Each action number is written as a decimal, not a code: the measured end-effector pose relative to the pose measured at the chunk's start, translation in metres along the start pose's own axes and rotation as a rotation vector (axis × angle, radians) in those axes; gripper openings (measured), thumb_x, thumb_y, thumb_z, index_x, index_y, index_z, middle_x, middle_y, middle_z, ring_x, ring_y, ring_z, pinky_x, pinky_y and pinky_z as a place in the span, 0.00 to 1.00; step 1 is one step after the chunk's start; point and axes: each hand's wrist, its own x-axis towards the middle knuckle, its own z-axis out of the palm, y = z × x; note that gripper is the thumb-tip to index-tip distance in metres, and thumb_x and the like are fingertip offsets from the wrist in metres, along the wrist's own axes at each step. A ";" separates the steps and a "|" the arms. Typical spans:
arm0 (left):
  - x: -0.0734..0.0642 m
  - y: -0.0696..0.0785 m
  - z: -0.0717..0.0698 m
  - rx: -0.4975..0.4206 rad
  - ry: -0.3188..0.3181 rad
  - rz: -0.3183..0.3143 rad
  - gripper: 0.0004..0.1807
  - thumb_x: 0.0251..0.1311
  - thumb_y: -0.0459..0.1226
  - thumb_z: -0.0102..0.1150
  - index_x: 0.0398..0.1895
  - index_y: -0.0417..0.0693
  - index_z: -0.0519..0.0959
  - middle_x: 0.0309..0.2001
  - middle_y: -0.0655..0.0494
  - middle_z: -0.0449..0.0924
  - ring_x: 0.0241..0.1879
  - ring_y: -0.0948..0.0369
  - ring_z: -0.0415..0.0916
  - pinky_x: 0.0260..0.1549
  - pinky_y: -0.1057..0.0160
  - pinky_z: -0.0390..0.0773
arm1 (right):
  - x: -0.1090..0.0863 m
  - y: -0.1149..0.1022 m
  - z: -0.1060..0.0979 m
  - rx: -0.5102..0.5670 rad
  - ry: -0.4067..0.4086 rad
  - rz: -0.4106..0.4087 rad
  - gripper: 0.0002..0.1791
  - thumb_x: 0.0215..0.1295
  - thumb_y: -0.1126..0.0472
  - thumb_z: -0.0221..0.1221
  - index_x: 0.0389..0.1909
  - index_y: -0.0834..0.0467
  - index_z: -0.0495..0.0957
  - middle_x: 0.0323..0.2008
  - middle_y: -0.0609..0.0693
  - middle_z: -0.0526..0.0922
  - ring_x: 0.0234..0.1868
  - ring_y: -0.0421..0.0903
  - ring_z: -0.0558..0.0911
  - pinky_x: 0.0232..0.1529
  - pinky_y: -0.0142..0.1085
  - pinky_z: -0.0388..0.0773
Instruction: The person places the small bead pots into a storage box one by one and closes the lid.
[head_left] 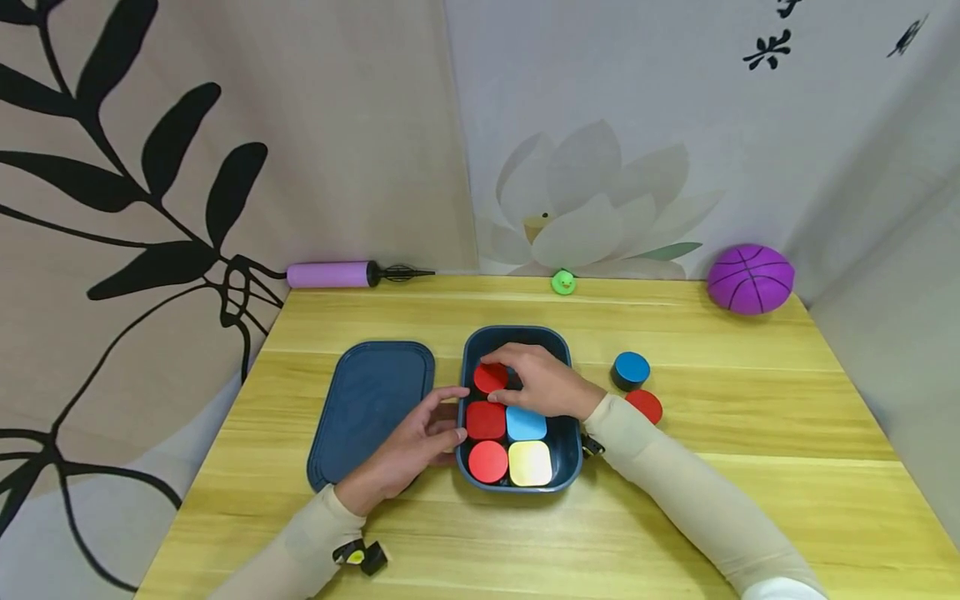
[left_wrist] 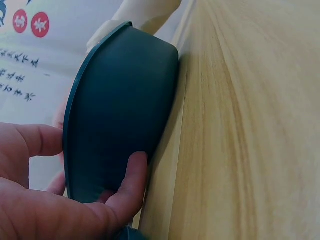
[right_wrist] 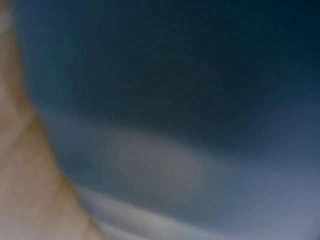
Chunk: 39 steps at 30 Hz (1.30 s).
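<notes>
A dark blue rectangular box [head_left: 566, 462] stands on the wooden table, its inside facing up. Inside its left side, my right hand [head_left: 543, 379] pinches a red round block [head_left: 489, 379] between thumb and finger. Below that block lie a red square block [head_left: 486, 421] and another red round block [head_left: 488, 462]. A light blue square block [head_left: 526, 423] and a pale yellow square block [head_left: 530, 463] fill part of the right side. My left hand [head_left: 420, 437] touches the box's left wall with its fingertips, fingers spread along the outside. The right wrist view is blurred dark blue.
Left of the box lies a dark blue lid [head_left: 378, 400], partly under my left hand. A blue round block [head_left: 631, 370] and a red round block [head_left: 644, 406] sit to the right. Along the back are a purple pump [head_left: 333, 275], a green duck [head_left: 563, 282] and a purple ball [head_left: 750, 279].
</notes>
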 end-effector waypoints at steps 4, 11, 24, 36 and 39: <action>0.000 0.000 -0.001 -0.001 0.003 0.000 0.33 0.77 0.37 0.58 0.81 0.58 0.60 0.75 0.37 0.64 0.64 0.50 0.77 0.52 0.51 0.86 | 0.001 0.001 0.003 0.000 -0.028 -0.037 0.29 0.70 0.49 0.70 0.67 0.58 0.80 0.60 0.50 0.85 0.55 0.44 0.83 0.58 0.38 0.84; 0.000 0.000 -0.001 -0.006 -0.007 -0.001 0.34 0.77 0.37 0.58 0.81 0.57 0.59 0.76 0.36 0.63 0.65 0.50 0.77 0.53 0.51 0.86 | 0.001 0.001 0.004 -0.001 -0.033 -0.060 0.29 0.72 0.50 0.69 0.68 0.60 0.79 0.60 0.52 0.86 0.52 0.43 0.84 0.53 0.35 0.85; -0.001 0.001 -0.001 -0.014 -0.012 -0.011 0.33 0.78 0.38 0.57 0.81 0.57 0.58 0.76 0.37 0.63 0.65 0.50 0.77 0.54 0.51 0.85 | -0.003 0.001 -0.001 0.075 -0.003 -0.011 0.27 0.71 0.51 0.70 0.67 0.58 0.80 0.60 0.51 0.86 0.53 0.43 0.87 0.50 0.32 0.86; -0.001 0.001 -0.001 -0.009 0.001 -0.015 0.34 0.77 0.37 0.59 0.81 0.57 0.59 0.75 0.36 0.63 0.64 0.50 0.77 0.53 0.51 0.86 | -0.030 0.008 -0.028 0.199 0.146 0.003 0.27 0.70 0.54 0.70 0.65 0.60 0.80 0.60 0.57 0.86 0.57 0.55 0.87 0.50 0.45 0.88; -0.002 0.000 0.000 -0.013 -0.006 -0.007 0.34 0.77 0.37 0.58 0.81 0.57 0.59 0.76 0.36 0.63 0.64 0.50 0.77 0.53 0.52 0.86 | -0.040 0.013 -0.035 0.205 0.205 0.031 0.25 0.70 0.55 0.70 0.64 0.59 0.81 0.59 0.58 0.87 0.57 0.57 0.87 0.50 0.48 0.88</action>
